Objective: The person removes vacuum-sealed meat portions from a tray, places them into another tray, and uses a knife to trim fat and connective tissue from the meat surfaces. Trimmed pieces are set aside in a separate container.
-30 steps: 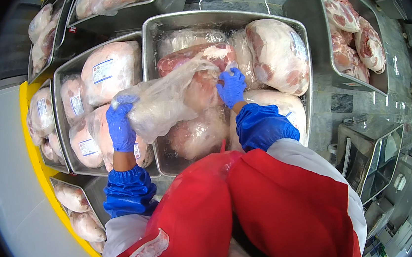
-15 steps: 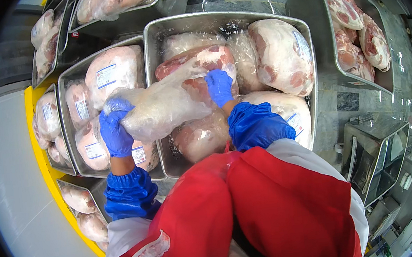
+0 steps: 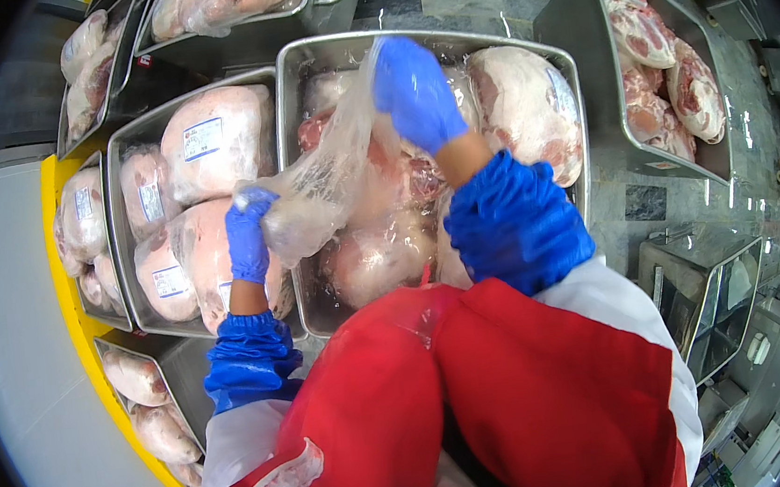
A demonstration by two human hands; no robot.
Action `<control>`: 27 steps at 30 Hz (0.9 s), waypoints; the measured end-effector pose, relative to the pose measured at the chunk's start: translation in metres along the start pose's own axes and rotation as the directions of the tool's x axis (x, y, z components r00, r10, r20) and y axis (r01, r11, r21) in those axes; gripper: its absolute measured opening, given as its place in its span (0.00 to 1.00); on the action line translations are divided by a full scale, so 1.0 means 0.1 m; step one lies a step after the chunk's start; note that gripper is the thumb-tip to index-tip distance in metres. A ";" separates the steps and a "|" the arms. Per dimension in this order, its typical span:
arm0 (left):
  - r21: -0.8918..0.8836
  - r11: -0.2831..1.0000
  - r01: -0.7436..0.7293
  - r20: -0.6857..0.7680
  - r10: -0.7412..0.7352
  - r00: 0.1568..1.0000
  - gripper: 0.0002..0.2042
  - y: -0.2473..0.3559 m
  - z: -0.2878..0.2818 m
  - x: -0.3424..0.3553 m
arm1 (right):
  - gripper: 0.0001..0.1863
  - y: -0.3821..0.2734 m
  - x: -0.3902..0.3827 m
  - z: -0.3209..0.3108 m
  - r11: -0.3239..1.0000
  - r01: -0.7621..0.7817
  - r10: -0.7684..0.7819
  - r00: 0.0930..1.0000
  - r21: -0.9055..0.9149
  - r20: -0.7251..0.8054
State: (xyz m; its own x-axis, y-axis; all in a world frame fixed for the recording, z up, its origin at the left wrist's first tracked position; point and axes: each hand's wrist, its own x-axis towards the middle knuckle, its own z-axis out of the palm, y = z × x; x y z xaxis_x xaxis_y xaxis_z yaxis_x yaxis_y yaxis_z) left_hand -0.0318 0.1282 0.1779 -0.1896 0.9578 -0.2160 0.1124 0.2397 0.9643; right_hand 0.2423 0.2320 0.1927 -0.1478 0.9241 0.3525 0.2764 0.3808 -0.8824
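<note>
A clear plastic bag [image 3: 324,193] hangs stretched between my two blue-gloved hands. My left hand [image 3: 250,233] is closed on its bunched lower-left end, over the gap between two metal bins. Farther away and higher, my right hand [image 3: 418,91] grips the bag's upper edge. Beneath the film lies a large reddish cut of meat [image 3: 416,175] in the middle metal bin [image 3: 445,32], partly hidden by the bag and my right arm. Around it in that bin lie several pale pieces, including a big fatty cut [image 3: 527,108] at the right and a wrapped piece [image 3: 377,259] at the near side.
A metal bin [image 3: 116,176] of wrapped, labelled meat [image 3: 220,138] adjoins on the left. More meat bins stand behind it and along a yellow edge [image 3: 59,238]. At the right are a bin [image 3: 627,117] of bare cuts and a metal cart [image 3: 704,288] on grey tiles.
My right hand has risen and moved away from me, drawing the bag upward off the meat. My left hand has shifted slightly right, and the bag now looks emptier and more stretched.
</note>
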 end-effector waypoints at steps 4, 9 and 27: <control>0.371 0.927 -0.062 0.131 0.014 0.991 0.09 -0.54 0.26 0.04 | 0.10 -0.55 -0.55 0.51 0.979 -0.086 0.096 0.994 0.185 -0.048; 0.411 0.886 -0.214 0.264 0.109 0.958 0.10 -1.07 0.83 0.07 | 0.09 -1.05 -0.78 0.73 0.898 -0.398 0.357 0.909 0.190 0.216; 0.005 0.994 0.106 0.110 -0.106 0.988 0.13 -0.15 0.32 -0.16 | 0.10 1.50 -1.16 0.63 0.884 -0.147 0.276 0.931 -0.444 0.241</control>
State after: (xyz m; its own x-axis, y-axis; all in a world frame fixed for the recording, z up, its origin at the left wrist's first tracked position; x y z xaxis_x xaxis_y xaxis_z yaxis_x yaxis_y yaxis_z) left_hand 0.0006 0.1147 0.1615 -0.0916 0.9386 -0.3326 0.0966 0.3408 0.9352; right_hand 0.2413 0.1801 0.0004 -0.2898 0.9570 0.0100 0.6875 0.2154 -0.6935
